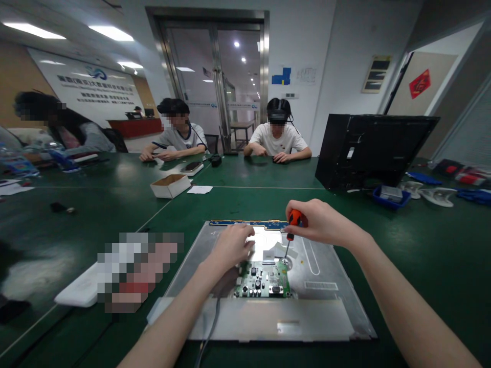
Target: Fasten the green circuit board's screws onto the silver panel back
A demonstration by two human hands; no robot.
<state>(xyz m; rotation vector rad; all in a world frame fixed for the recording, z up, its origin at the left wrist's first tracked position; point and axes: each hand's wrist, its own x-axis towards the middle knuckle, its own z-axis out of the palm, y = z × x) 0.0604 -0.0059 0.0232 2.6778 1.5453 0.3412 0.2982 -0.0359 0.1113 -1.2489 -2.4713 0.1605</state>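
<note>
My right hand (318, 221) grips a red and black screwdriver (294, 219) by its handle. The shaft points down, and its tip meets the upper right corner of a green circuit board (263, 280). This board sits on the back of a flat metal display panel (318, 309), which lies on the table. Over the panel near the board's upper left, my left hand (233, 246) has its fingers bent and the thumb apart, with nothing visible in them. A narrow blue circuit strip (230, 223) runs along the panel's far edge. A grey cable (215, 319) passes under my left forearm.
A large black monitor casing (368, 148) stands at the right, beside a small blue tray (391, 197). An open cardboard box (171, 186) is farther left on the green table (245, 176). Several people sit around the table; two are across from me.
</note>
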